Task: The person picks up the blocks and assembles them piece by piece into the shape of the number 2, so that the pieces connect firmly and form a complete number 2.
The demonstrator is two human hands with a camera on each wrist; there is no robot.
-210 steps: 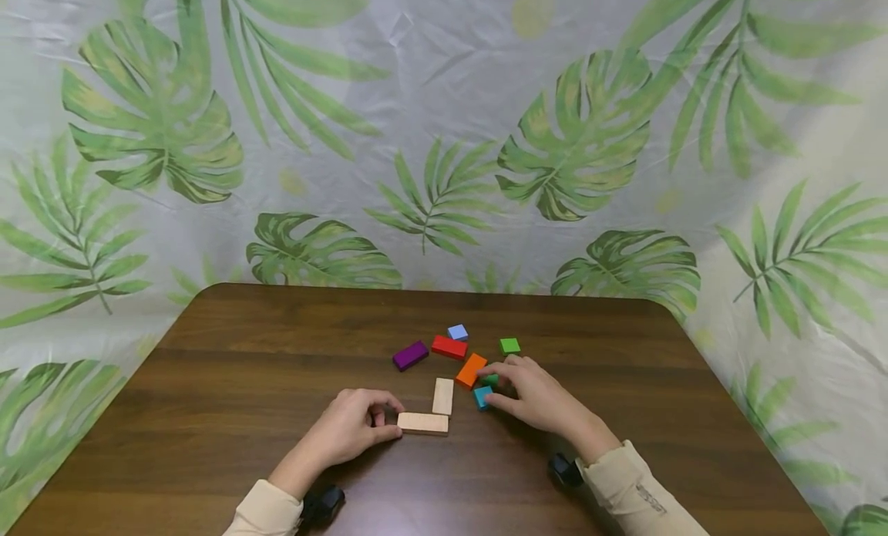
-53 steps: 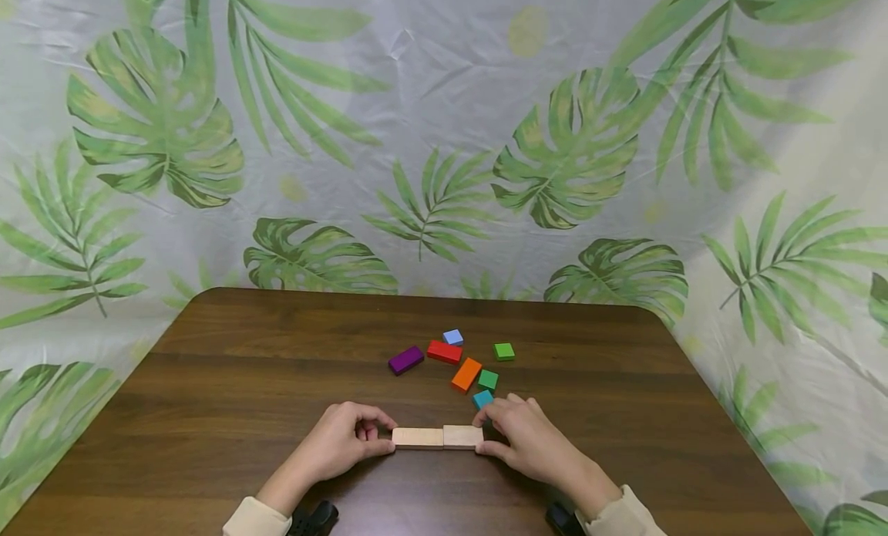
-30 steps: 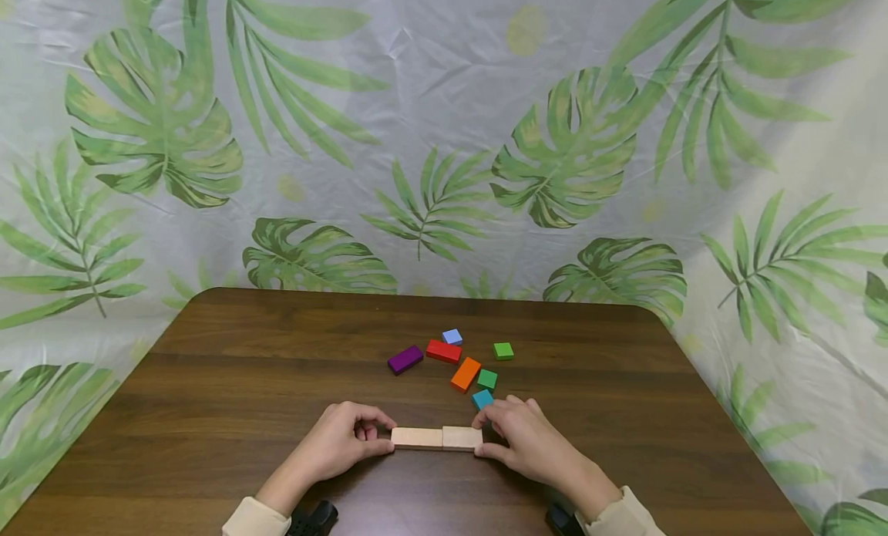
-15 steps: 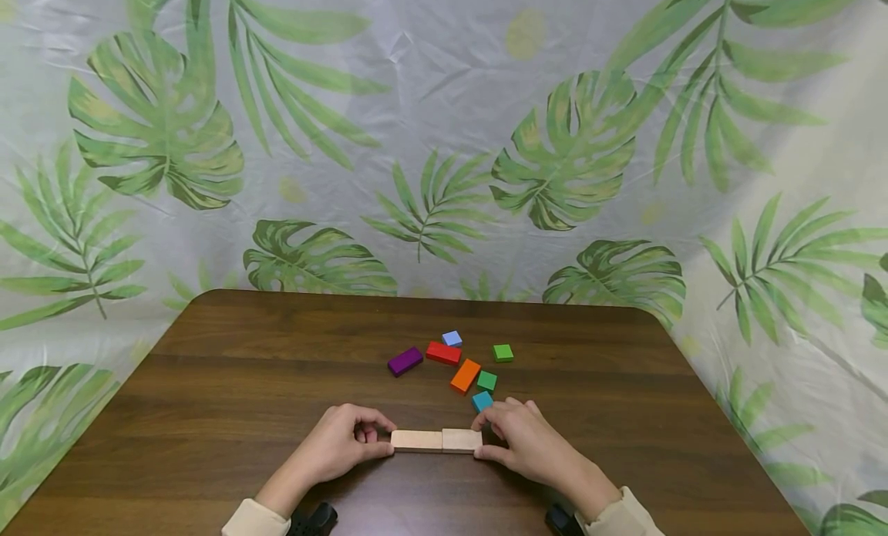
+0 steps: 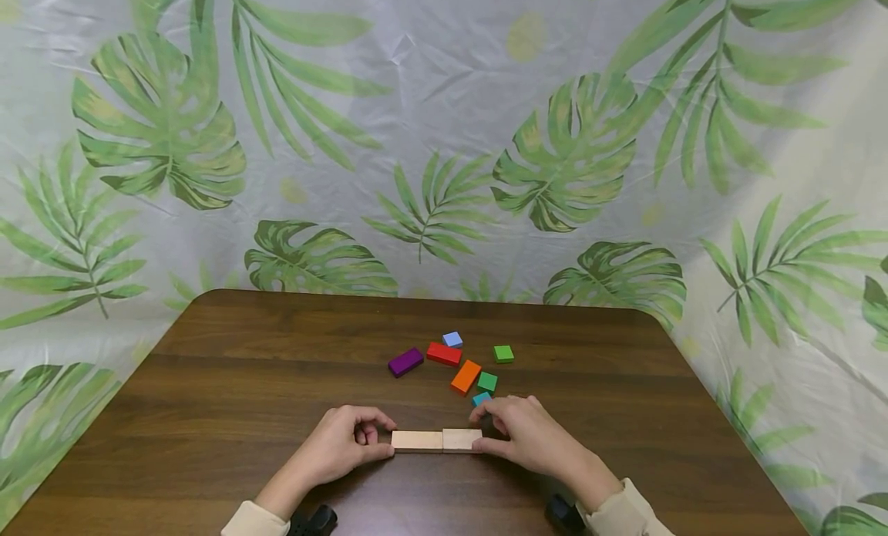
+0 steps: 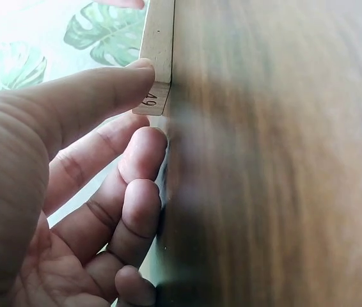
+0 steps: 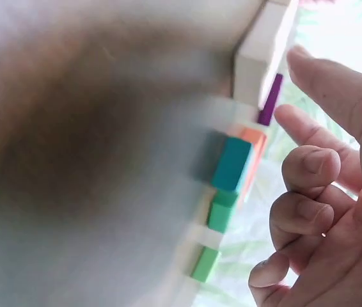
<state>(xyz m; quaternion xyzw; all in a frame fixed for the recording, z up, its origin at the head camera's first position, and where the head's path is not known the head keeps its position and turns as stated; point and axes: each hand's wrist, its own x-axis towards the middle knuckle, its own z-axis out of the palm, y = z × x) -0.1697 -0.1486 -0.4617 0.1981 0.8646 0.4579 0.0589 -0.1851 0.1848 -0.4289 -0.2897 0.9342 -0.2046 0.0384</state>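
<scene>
Two plain wooden blocks lie end to end on the table: a longer-looking left block [image 5: 416, 441] and a right block [image 5: 461, 440]. My left hand [image 5: 344, 447] pinches the left block's outer end between thumb and forefinger. That end face, bearing small printed characters, shows in the left wrist view. My right hand [image 5: 530, 436] is beside the right block's outer end, thumb and forefinger spread. In the right wrist view a gap separates these fingers from the pale block [image 7: 254, 64]. Partly behind my right forefinger sits a teal block [image 5: 482, 399].
Behind the wooden blocks lie purple [image 5: 405, 362], red [image 5: 444, 354], light blue [image 5: 452, 339], orange [image 5: 465, 376], green [image 5: 487, 382] and light green [image 5: 503, 354] blocks. A leaf-patterned cloth [image 5: 444, 135] hangs past the far edge of the brown table [image 5: 277, 351].
Seven seconds ago the right wooden block lay crosswise behind the left one; now both are in line. Within the last half second my right thumb and forefinger have parted from the right block.
</scene>
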